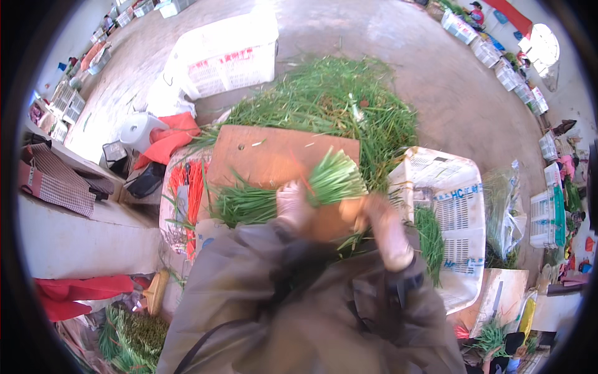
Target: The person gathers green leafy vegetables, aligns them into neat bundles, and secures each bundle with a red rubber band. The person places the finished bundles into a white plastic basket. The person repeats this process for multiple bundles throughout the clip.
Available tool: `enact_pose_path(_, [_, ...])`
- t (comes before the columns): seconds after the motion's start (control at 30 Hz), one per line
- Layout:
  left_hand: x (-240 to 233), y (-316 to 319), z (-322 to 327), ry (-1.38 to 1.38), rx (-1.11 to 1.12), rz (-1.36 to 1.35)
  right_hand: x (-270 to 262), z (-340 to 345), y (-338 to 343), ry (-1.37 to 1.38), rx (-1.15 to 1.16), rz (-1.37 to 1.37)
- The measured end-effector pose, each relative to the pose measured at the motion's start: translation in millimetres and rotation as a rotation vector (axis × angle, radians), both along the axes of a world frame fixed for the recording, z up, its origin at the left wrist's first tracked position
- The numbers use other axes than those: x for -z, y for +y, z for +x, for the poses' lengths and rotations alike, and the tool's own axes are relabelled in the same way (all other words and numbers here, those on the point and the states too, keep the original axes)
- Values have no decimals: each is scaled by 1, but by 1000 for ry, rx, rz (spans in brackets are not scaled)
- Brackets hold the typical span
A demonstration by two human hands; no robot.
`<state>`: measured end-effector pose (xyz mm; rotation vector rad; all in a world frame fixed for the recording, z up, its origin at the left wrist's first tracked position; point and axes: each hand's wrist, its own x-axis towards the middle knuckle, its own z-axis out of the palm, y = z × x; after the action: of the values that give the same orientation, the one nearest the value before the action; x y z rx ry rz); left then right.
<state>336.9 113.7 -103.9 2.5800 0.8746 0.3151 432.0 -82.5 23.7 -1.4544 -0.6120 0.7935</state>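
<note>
My left hand [293,204] grips a bundle of green garlic chives [334,180] lying across a wooden board [280,152]. The bundle's pale cut ends fan out to the right and its green leaves spread to the left. A thin red tie appears at the bundle beside my left hand. My right hand [376,212], blurred, is near the pale ends at the board's right side; its fingers are too blurred to tell whether they hold anything. Red ties [196,187] and a knife [182,198] lie on the surface left of the board.
A large heap of loose green leaves [322,93] lies beyond the board. At the right stands a white plastic crate [460,224] with greens inside. Another white crate [233,65] stands at the far left. A red cloth [175,135] lies near a white stool [138,131]. Other people sit at lower right and far off.
</note>
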Motion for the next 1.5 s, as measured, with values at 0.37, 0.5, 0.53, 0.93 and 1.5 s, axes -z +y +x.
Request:
enact_pose_path(0.37, [-154, -59, -58, -1124, 466, -1888, -17, -69, 11, 1017, -260, 507])
enact_pose_path(0.5, [-173, -5, -105, -846, 376, -1176, -43, -48, 28, 647, -77, 572])
enact_pose_path(0.53, [-173, 7, -104, -763, 315, -1093, -41, -45, 36, 410, -16, 518])
enact_pose_path(0.93, [-77, 9, -76, -651, 175, -1375, 55, -33, 60, 501, -36, 531])
enact_pose_path(1.5, [-110, -48, -129, -883, -25, -1824, -41, -59, -34, -242, -138, -94])
